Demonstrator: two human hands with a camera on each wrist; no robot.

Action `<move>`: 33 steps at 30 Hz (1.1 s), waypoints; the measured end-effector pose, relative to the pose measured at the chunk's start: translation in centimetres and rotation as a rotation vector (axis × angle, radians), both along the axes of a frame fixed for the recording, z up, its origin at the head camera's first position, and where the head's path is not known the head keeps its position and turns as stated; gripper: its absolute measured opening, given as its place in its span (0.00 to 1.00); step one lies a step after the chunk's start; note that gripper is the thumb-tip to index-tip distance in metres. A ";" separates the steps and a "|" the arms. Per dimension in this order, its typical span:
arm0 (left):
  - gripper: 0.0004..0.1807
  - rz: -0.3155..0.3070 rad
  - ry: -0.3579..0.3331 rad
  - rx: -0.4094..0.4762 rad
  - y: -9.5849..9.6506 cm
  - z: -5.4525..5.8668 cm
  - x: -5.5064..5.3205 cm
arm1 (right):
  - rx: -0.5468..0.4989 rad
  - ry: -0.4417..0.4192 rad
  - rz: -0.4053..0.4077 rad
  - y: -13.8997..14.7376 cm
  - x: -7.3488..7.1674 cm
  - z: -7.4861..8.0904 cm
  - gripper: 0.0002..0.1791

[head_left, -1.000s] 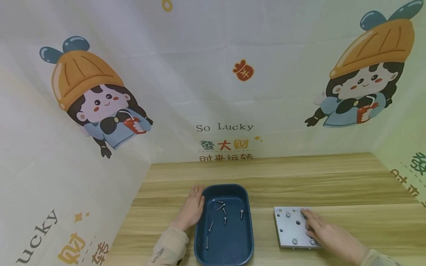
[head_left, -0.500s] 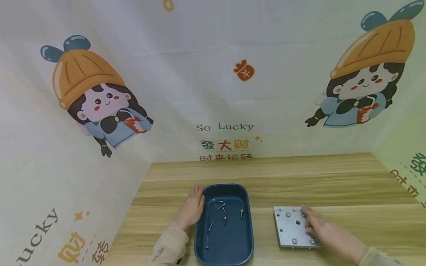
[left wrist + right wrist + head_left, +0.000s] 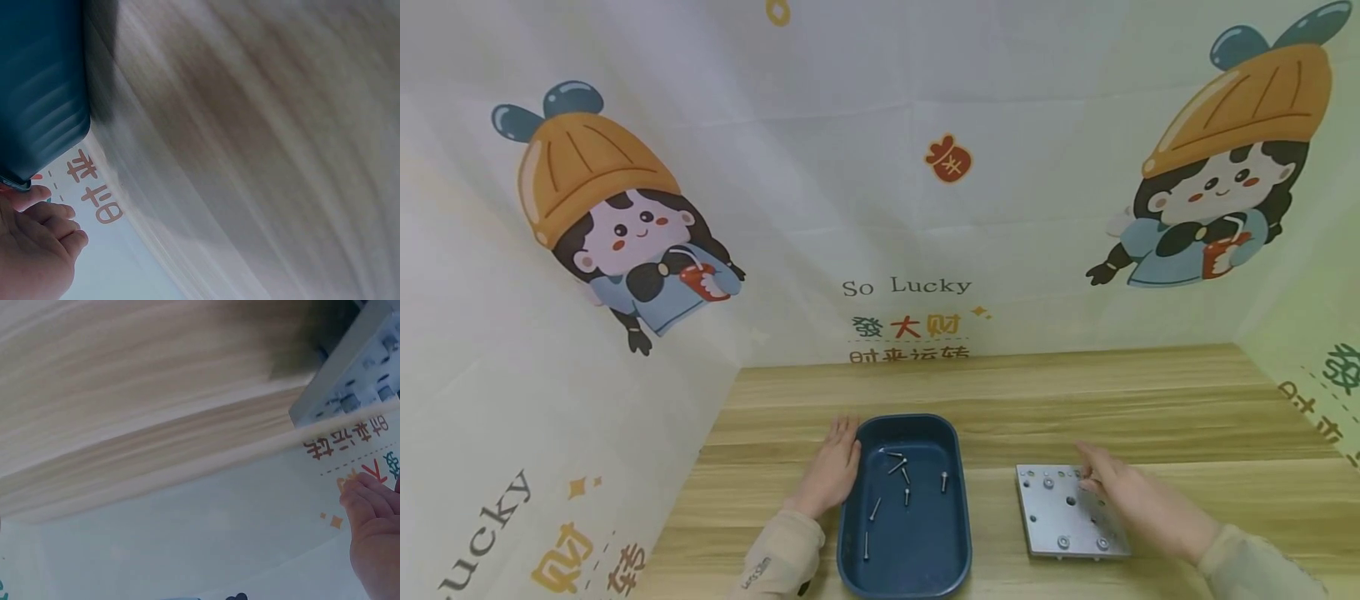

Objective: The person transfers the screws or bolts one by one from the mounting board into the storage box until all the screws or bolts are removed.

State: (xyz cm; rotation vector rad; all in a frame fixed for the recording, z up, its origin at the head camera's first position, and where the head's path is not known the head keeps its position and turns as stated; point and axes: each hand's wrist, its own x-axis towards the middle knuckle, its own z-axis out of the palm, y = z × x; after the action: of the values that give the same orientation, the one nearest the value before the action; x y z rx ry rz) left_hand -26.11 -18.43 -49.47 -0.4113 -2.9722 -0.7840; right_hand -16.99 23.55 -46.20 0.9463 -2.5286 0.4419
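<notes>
On the wooden table a dark blue tray (image 3: 917, 567) holds several small socket head screws (image 3: 907, 497). My left hand (image 3: 829, 479) lies along the tray's left outer wall with its fingers pointing forward; in the left wrist view its fingers (image 3: 53, 215) are near the tray's corner. To the right, a silver metal plate (image 3: 1052, 517) has holes and several screws (image 3: 1063, 542) set in it. Over the plate's far right corner is my right hand (image 3: 1123, 492), slightly blurred, index finger extended and thumb below it. The screw at that corner is hidden behind the fingers.
A patterned white cloth wall (image 3: 910, 208) stands behind the table, with similar cloth at both sides. Bare wooden table (image 3: 992, 417) lies behind the tray and the plate, and a strip of it separates the two.
My right hand has shifted slightly away over the plate's far right corner, its index finger now past the plate's edge and apart from the corner screw. My left hand and the tray stay put.
</notes>
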 end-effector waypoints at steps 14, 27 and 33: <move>0.26 -0.006 0.001 -0.005 0.0 0.0 0.1 | 0.019 0.018 -0.010 -1.2 -2.7 2.5 0.30; 0.26 -0.008 0.017 0.005 -0.1 -0.1 -0.1 | 0.058 -0.177 -0.059 -4.6 -6.3 6.0 0.28; 0.26 -0.007 0.009 0.001 -0.1 -0.1 0.0 | 0.124 -0.104 -0.002 -7.4 -7.6 6.9 0.28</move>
State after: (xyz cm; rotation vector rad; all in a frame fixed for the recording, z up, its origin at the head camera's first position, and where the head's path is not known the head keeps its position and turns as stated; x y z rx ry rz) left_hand -26.13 -18.53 -49.53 -0.4237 -2.9639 -0.7816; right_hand -24.58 16.19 -39.32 0.9887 -2.6768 0.3449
